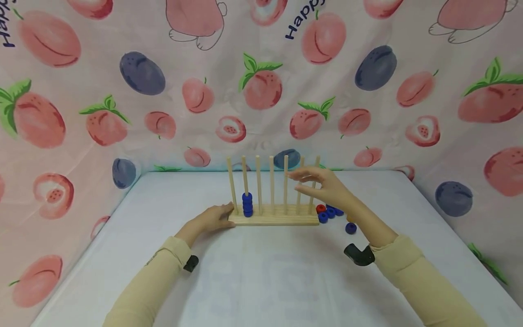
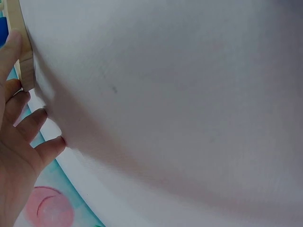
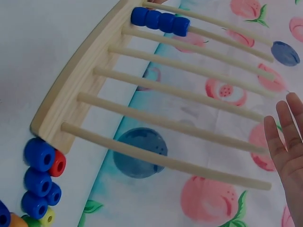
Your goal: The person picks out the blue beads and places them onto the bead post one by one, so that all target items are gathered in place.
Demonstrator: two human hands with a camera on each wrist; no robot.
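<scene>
A wooden rack (image 1: 273, 220) with several upright pegs stands on the white table; its base also shows in the right wrist view (image 3: 71, 94). Several blue beads (image 1: 247, 205) are stacked on the second peg from the left, seen too in the right wrist view (image 3: 160, 21). The left hand (image 1: 212, 218) grips the left end of the base, its thumb on the near side, as the left wrist view of that hand (image 2: 19, 142) confirms. The right hand (image 1: 320, 184) is raised near the right-hand pegs, fingers loosely bent; no bead shows in it, nor in the right wrist view of its fingers (image 3: 286, 137).
Loose beads lie right of the base: a red bead (image 1: 320, 208), several blue beads (image 1: 330, 212) and a separate blue bead (image 1: 351, 228). Orange, green and yellow beads (image 3: 47, 217) show in the right wrist view. A fruit-printed cloth (image 1: 261, 122) hangs behind the table.
</scene>
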